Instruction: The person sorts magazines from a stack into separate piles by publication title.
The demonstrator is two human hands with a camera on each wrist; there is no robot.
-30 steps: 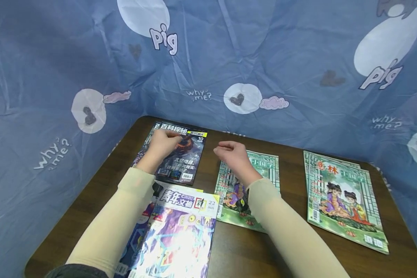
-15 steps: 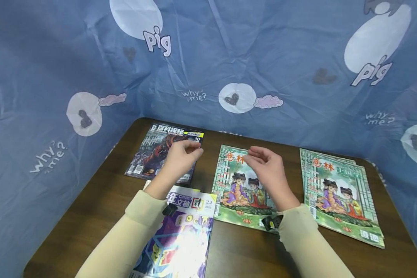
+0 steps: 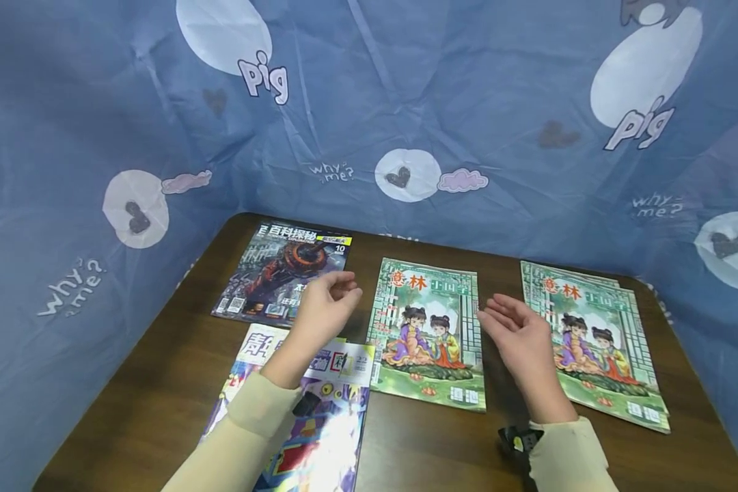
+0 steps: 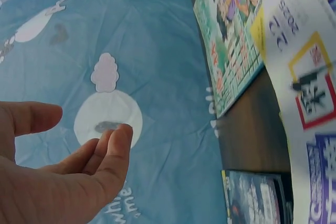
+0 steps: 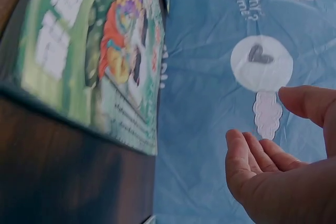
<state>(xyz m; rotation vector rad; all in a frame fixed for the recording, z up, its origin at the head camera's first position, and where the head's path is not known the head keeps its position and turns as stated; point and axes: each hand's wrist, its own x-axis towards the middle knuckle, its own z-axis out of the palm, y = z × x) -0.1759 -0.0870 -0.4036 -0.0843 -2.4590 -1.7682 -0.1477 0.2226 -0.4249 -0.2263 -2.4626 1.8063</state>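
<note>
My left hand point(image 3: 321, 311) hovers in the head view between the dark magazine point(image 3: 277, 273) at the far left and the middle green magazine point(image 3: 429, 335). It holds nothing; in the left wrist view a gap separates the thumb from the loosely bent fingers point(image 4: 118, 145). Its sleeve covers part of the purple-and-white magazines point(image 3: 329, 410) at the front left. To the right of the middle green magazine, my right hand point(image 3: 523, 342) hangs in the air with nothing in it, thumb apart from the fingers point(image 5: 239, 156). Right of that hand lies a stack of green magazines point(image 3: 596, 342).
All the magazines lie on a dark wooden table point(image 3: 418, 444) with rounded corners. A blue printed cloth point(image 3: 344, 102) hangs behind it and along its sides. Black wrist cameras point(image 3: 519, 441) sit at the cuffs.
Both hands have come toward me and to the right of where they were. The right hand has moved off from over the middle green magazine, whose cover now shows fully. The view has shifted slightly.
</note>
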